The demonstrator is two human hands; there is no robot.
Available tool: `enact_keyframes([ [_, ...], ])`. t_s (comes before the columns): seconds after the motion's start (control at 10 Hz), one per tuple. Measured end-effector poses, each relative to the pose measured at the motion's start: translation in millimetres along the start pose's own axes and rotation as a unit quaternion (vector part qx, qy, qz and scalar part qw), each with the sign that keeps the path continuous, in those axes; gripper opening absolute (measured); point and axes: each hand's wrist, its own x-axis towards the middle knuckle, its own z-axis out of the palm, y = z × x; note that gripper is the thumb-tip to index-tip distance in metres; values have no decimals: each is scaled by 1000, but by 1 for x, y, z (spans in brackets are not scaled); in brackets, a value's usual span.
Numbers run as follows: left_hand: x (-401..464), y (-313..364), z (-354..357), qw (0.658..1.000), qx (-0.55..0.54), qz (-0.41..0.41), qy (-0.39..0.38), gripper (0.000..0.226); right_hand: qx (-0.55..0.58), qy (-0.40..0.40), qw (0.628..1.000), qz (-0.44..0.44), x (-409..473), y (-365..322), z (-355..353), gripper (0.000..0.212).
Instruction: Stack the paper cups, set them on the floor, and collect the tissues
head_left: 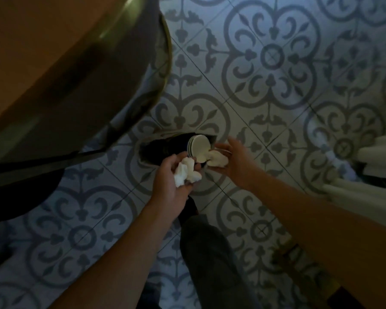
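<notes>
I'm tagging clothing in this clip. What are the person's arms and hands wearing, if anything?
Nothing shows on either one. The left hand and right hand are bare, with no gloves, and no rings are visible on the fingers in this dim, soft view. Both forearms are uncovered up to the frame edge: no sleeves, watch or bracelet can be seen.

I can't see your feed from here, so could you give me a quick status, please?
Left hand holding crumpled tissue. Right hand cupping second tissue. Stacked cups lying sideways beyond the hands. Nothing blocking.
</notes>
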Motion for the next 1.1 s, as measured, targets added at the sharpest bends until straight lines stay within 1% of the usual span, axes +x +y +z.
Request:
enact_keyframes([
  [0.1,19,-9,12,1000,-5,-14,-5,44,5,4,1000,-3,15,-4,-4,41],
  [0.2,31,-14,21,1000,11,-22,-15,38,1,6,1000,-3,20,-4,-10,36],
  [0.3,36,-17,30,999,30,-21,-22,28,-15,9,1000,6,18,3,-20,43],
  [0.4,40,-18,35,998,47,-29,-26,39,-32,19,999,25,14,14,-31,45],
  [0.5,44,-18,36,998,53,-33,-26,44,-49,23,998,38,9,24,-38,45],
  [0.6,49,-18,34,999,39,-31,-14,44,-65,23,997,38,9,31,-40,45],
  [0.8,54,-21,23,999,6,-25,-22,57,-73,8,997,34,11,32,-27,40],
  [0.9,49,-24,21,1000,4,-17,-15,55,-63,2,997,32,9,29,-18,36],
  [1.0,40,-29,15,999,41,-18,3,44,-71,-6,997,36,1,28,-14,35],
  [1.1,26,-30,-1,989,129,18,63,31,-154,38,987,29,-10,30,-11,33],
])
